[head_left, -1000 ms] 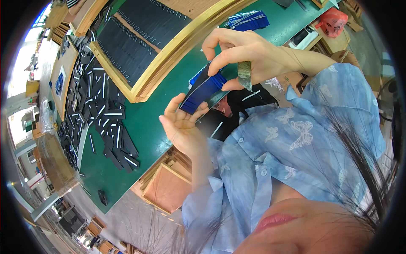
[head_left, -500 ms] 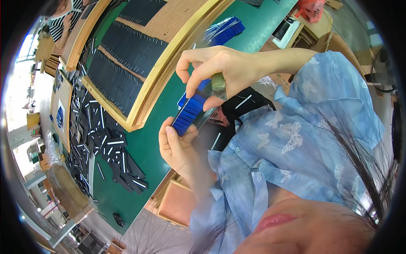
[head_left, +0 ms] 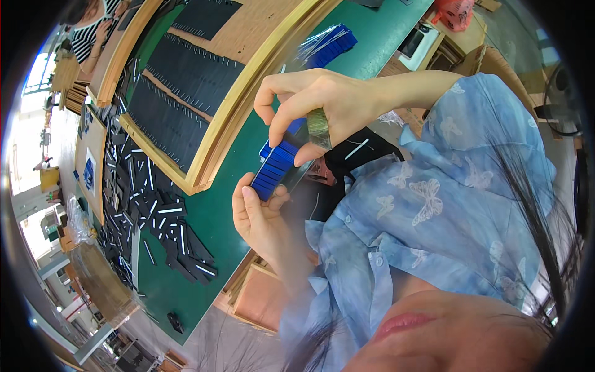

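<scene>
Between my hands is a row of small, flat blue pieces (head_left: 273, 170), stacked side by side with dark lines between them. My left hand (head_left: 257, 214) pinches its lower end, thumb in front and fingers curled around. Above it, my right hand (head_left: 319, 102) bends over the upper end, with thumb and fingertips closed on the pieces. A yellowish-green translucent thing (head_left: 318, 127) sits against the right palm; it resembles the edge of a clear tape roll. Clear film shows below the right thumb. Farther off on the green table (head_left: 238, 139) lies another blue bundle (head_left: 334, 46) with thin white strands.
A wooden frame (head_left: 201, 164) holds dark sheets (head_left: 195, 65) with white strips. Loose black pieces (head_left: 164, 226) with white strips are heaped at left. A red plastic bag (head_left: 455, 13) is at upper right. Another person (head_left: 90, 40) in stripes is at upper left.
My right hand has turned slightly, and more of the yellowish-green translucent thing shows. The left hand keeps its hold on the blue pieces, almost still.
</scene>
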Available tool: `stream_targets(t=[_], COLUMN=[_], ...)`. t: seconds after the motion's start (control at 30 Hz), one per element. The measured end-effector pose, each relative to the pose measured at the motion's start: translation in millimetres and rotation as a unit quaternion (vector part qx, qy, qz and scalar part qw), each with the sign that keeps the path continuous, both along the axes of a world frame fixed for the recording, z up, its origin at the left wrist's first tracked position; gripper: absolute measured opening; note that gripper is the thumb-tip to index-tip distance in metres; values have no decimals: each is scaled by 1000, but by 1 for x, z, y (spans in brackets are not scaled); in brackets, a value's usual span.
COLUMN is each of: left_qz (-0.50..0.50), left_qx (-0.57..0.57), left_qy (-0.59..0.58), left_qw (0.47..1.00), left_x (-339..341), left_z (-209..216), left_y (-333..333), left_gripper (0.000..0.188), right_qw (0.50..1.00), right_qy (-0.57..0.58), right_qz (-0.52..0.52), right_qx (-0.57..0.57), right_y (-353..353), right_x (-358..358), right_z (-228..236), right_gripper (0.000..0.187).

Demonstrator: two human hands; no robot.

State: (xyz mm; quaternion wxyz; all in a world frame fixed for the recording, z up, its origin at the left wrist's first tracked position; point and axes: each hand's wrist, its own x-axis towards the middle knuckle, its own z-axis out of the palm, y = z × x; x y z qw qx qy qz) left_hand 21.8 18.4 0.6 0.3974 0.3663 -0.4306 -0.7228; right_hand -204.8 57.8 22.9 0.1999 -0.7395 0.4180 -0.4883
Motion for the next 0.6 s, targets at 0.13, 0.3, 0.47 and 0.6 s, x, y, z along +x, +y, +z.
stream_targets(t=[0.13, 0.3, 0.47, 0.6], left_qz=[0, -6, 2, 21], left_qx=[2, 4, -25, -68], left_qy=[1, 1, -22, -74], left_qw=[1000, 1000, 999, 995], left_x=[0, 3, 3, -8], left_z=[1, 3, 8, 21], left_y=[0, -1, 2, 14], left_gripper=[31, 31, 31, 29], right_qw=[999, 999, 999, 979], right_qy=[6, 7, 32, -36], right_qz=[15, 10, -5, -47], right_qx=[-45, -32, 1, 195], right_y=[-3, -1, 3, -2], right_x=[-1, 1, -1, 2], right_z=[-4, -1, 4, 6], right_gripper=[35, 35, 33, 46])
